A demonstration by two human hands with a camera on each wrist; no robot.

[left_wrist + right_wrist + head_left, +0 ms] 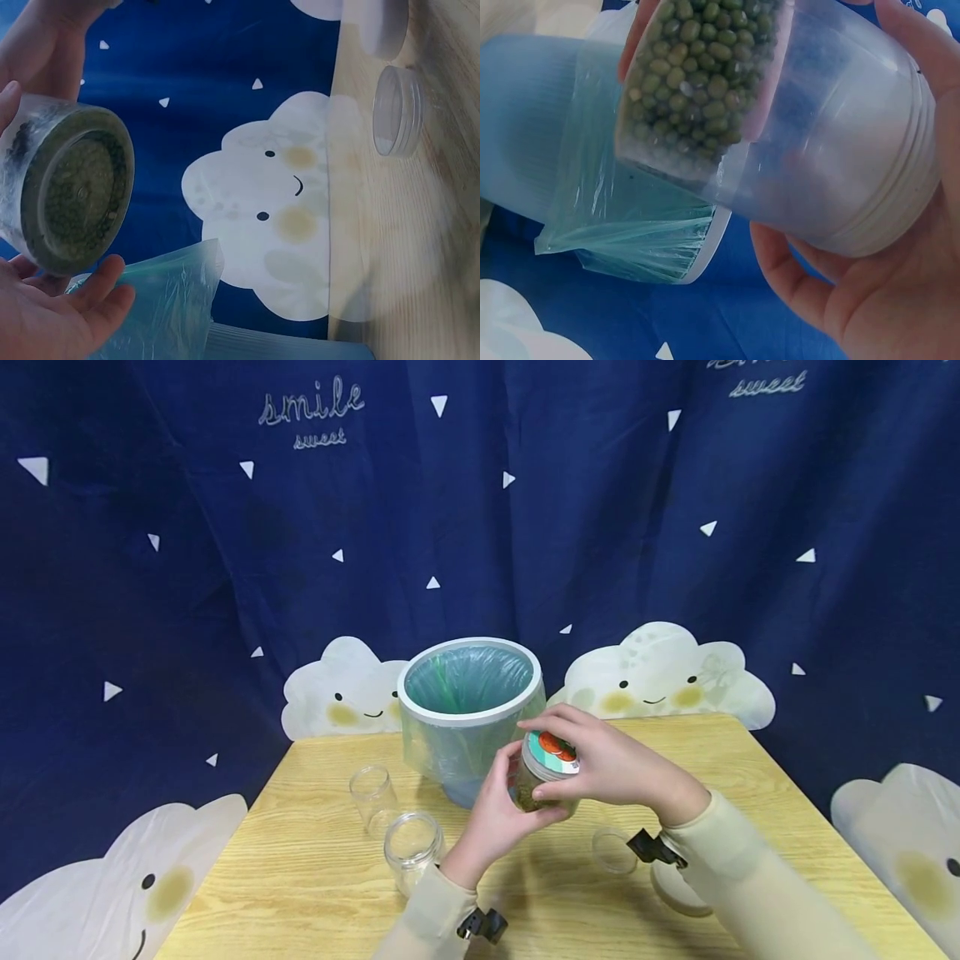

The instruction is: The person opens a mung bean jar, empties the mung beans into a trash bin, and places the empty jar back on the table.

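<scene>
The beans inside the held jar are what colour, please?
The beans are green, clearest in the right wrist view.

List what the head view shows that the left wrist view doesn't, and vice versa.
Only the head view: two clear jars and the printed lid of the held jar. Only the left wrist view: that jar's round base, mung beans showing through. Both: the held jar, left hand, right hand, lined bin, white lid and wooden table.

A dark blue curtain (615, 527) in soft folds fills the background, printed with white triangles (439, 405), smiling clouds (660, 672) and the lettering (313, 406) "smile sweet". Before it stands a pale wood-grain desk (300, 860), evenly lit.
</scene>
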